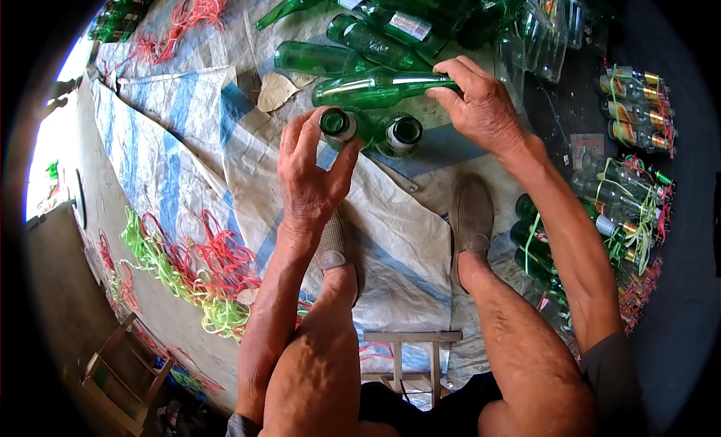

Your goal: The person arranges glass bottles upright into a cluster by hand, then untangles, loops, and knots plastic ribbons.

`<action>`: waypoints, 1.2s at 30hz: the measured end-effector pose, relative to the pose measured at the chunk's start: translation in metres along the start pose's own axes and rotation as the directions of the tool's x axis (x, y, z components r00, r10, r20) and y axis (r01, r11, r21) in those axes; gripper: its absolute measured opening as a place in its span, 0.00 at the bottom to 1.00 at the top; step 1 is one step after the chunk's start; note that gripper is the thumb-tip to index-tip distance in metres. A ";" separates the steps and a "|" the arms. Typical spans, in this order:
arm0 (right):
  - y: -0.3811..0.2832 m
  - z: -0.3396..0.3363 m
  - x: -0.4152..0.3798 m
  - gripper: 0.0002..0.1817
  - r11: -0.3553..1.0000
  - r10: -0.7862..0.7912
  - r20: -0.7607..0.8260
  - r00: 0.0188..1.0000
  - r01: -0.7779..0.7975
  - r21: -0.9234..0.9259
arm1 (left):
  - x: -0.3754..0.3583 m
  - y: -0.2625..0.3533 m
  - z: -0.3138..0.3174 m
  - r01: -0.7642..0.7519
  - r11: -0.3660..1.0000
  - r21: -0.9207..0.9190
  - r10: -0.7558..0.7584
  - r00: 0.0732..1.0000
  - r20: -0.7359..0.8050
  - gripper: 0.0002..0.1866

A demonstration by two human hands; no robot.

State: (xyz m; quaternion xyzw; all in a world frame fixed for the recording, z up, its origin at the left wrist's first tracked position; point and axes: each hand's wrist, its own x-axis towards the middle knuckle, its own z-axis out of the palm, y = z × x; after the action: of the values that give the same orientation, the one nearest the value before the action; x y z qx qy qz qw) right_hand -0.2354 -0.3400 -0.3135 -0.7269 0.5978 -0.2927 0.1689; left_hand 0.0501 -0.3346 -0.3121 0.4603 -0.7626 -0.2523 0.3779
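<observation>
My left hand (312, 163) grips the neck of an upright green glass bottle (339, 124), seen from above with its mouth facing me. Beside it stands a second upright green bottle (403, 134), which neither hand touches. My right hand (481, 106) pinches the neck of a green bottle lying on its side (368, 90), whose base points left. Just beyond that one lie more green bottles, among them a plain one (319, 58) and one with a white label (409, 25).
A striped white and blue sheet (390, 242) covers the floor. Red and green plastic twine (218, 264) lies left. Clear bottles (544, 35) lie at the back right; tied bottle bundles (638, 110) line the right side. A wooden stool (413, 338) is between my legs, a wooden chair (124, 369) lower left.
</observation>
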 end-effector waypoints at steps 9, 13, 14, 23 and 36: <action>-0.033 -0.050 -0.007 0.13 0.994 0.005 -0.018 1.000 -0.007 -0.113 | 0.000 -0.001 0.000 -0.019 1.000 0.023 0.019 1.000 -0.006 0.21; -0.039 -0.062 -0.015 0.15 0.995 0.033 -0.021 0.999 -0.035 -0.092 | 0.000 0.000 0.000 -0.028 0.999 0.033 0.028 1.000 -0.013 0.20; -0.041 -0.064 -0.016 0.15 0.994 0.023 -0.020 1.000 -0.025 -0.103 | 0.000 0.000 0.000 -0.020 0.999 0.026 0.020 1.000 -0.013 0.21; -0.065 -0.084 -0.021 0.16 0.983 0.002 0.014 1.000 0.001 -0.184 | -0.002 -0.004 0.004 -0.016 1.000 0.014 0.016 1.000 -0.014 0.24; -0.074 -0.078 -0.035 0.15 0.989 0.062 0.094 0.994 -0.048 -0.137 | -0.001 -0.005 0.004 -0.041 0.999 0.016 0.042 0.999 -0.025 0.22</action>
State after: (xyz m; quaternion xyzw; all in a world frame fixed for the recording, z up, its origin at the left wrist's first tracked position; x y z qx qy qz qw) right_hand -0.2317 -0.2806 -0.2168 -0.7333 0.6271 -0.2109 0.1564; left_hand 0.0498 -0.3361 -0.3185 0.4505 -0.7690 -0.2327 0.3893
